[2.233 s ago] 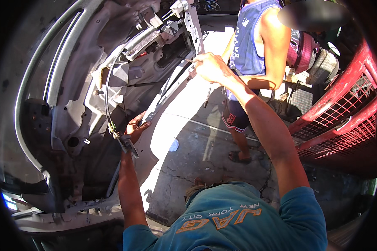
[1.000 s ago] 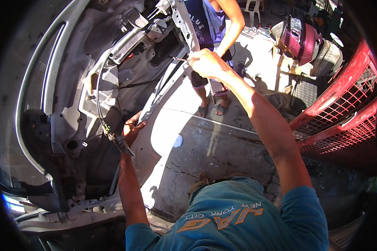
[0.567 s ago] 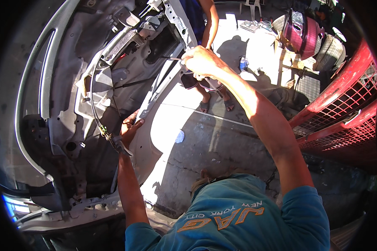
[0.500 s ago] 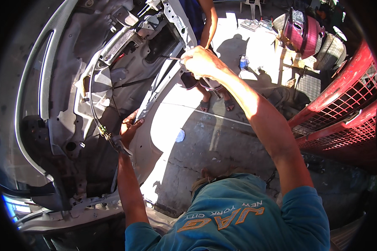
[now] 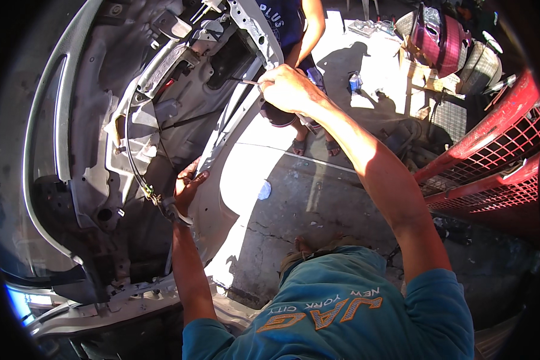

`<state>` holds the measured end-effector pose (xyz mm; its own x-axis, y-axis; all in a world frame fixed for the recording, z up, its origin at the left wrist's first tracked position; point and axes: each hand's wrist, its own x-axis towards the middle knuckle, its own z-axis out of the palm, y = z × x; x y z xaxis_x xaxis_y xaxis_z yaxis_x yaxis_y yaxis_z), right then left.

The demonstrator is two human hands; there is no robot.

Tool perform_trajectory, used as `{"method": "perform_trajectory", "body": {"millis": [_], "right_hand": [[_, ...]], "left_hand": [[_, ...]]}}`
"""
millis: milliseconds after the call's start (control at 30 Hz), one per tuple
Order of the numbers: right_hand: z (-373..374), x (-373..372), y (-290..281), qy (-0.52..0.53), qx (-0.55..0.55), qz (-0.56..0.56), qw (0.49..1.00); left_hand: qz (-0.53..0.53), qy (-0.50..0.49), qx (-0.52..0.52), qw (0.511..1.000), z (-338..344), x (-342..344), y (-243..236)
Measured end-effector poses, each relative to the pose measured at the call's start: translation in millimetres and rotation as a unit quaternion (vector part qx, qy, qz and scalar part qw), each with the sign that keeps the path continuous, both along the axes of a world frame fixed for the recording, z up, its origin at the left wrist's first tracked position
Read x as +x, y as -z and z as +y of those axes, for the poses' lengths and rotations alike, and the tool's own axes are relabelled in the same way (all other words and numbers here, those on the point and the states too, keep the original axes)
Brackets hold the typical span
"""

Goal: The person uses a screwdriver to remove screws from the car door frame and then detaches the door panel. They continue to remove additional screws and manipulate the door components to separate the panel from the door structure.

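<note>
My left hand (image 5: 187, 191) is closed around the lower end of a long pale metal edge strip (image 5: 223, 135) on a stripped grey car door (image 5: 147, 129). Just under that hand hang a thin cable (image 5: 132, 157) and a dark curved lever (image 5: 180, 216). My right hand (image 5: 291, 89) is up at the far end of the same edge, in a fist. A thin dark shaft (image 5: 243, 81) of a tool sticks out of it to the left, over the door's opening; the fist hides most of the tool, and its kind cannot be made out.
Beyond the door's far end stands another person (image 5: 293, 36) in dark clothes, one arm reaching down behind my right hand. Red mesh-fronted frames (image 5: 480, 150) rise at the right. Pink and grey car parts (image 5: 441, 45) are piled at the back right. A flat bluish disc (image 5: 264, 189) lies on the floor.
The view has shifted slightly, and more of the other person's torso shows. Both my hands keep nearly the same places on the door, with their grips unchanged.
</note>
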<state>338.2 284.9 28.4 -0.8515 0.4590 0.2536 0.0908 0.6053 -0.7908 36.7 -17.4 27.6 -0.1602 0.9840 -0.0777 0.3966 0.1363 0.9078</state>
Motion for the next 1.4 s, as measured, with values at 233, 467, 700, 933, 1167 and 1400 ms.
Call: {"method": "perform_trajectory", "body": {"millis": [233, 467, 700, 933, 1167, 1400], "right_hand": [[-53.1, 27.9, -50.7, 0.1, -0.038, -0.036, 0.994], [-92.1, 47.7, -89.5, 0.125, -0.084, -0.044, 0.988], [-39.7, 1.7, -32.4, 0.173, 0.055, -0.065, 0.981], [-84.1, 15.9, -68.5, 0.219, -0.009, -0.012, 0.976], [-73.3, 3.0, -54.2, 0.218, 0.016, 0.021, 0.976], [-66.6, -5.2, -44.2, 0.212, 0.03, 0.051, 0.975]], "left_hand": [[-0.005, 0.0, 0.008, 1.0, 4.4, 2.4, 0.0], [0.037, -0.006, 0.006, 0.999, -3.3, -4.8, 3.7], [0.039, 0.001, 0.009, 0.999, 9.6, -2.5, 0.8], [0.005, -0.032, 0.002, 0.999, -1.9, -1.4, 2.4], [0.018, -0.014, 0.006, 1.0, 1.5, -3.9, 2.3], [0.028, -0.017, 0.009, 0.999, 2.2, -0.1, 0.6]]}}
